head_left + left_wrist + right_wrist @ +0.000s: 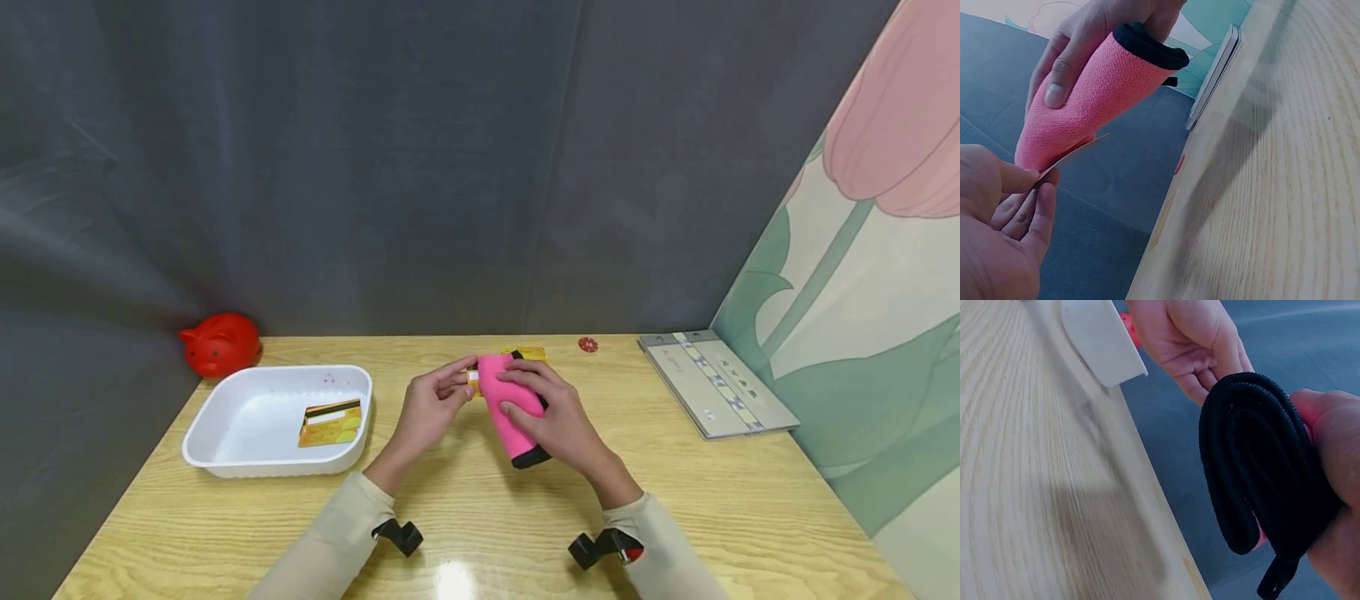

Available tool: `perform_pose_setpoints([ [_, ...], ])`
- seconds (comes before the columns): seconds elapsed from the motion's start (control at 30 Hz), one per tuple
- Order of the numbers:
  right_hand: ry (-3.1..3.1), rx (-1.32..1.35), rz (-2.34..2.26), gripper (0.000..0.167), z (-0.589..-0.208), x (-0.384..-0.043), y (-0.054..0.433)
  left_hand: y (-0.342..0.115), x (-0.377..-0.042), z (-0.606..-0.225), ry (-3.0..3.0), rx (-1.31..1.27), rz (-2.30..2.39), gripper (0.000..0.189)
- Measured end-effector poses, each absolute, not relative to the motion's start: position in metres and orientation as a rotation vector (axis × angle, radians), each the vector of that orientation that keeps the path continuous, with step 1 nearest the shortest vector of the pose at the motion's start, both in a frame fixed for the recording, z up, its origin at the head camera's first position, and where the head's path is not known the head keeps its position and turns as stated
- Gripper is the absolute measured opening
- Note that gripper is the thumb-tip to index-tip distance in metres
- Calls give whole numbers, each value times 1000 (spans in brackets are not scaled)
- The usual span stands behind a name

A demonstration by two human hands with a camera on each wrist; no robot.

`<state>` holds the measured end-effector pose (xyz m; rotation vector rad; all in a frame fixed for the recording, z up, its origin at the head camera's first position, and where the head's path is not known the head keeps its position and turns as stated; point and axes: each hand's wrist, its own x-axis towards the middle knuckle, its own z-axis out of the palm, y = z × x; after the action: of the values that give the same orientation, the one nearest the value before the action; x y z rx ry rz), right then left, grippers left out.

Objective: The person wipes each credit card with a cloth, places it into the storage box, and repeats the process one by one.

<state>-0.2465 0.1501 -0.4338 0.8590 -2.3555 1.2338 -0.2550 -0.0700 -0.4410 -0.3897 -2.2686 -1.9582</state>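
In the head view my right hand (558, 421) grips a folded pink towel (497, 392) with black edging, held above the table. Its rolled black end (1266, 462) faces the right wrist view, where a short black loop hangs from it. My left hand (426, 412) pinches a gold card (474, 383) between thumb and fingers. The card (1079, 152) lies flat along the towel's pink side in the left wrist view, seen edge-on. Part of it is hidden behind the towel in the head view.
A white tray (225, 461) with gold cards (332, 423) in it stands at the left, a red piggy bank (221, 346) behind it. Another gold card (534, 353) and a red poker chip (588, 344) lie at the table's back edge. A grey album (716, 383) lies right.
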Motion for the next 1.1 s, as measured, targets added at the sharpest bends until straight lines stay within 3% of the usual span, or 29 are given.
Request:
perform_pose_setpoints([
  [0.73,-2351,459,1261,38,-421,-264,204,-86,-258,-428,-2283,-372,-1898,41],
  [1.1,-2294,464,1294,38,-418,-265,210,-151,-253,-412,-2316,-255,-1746,38],
])
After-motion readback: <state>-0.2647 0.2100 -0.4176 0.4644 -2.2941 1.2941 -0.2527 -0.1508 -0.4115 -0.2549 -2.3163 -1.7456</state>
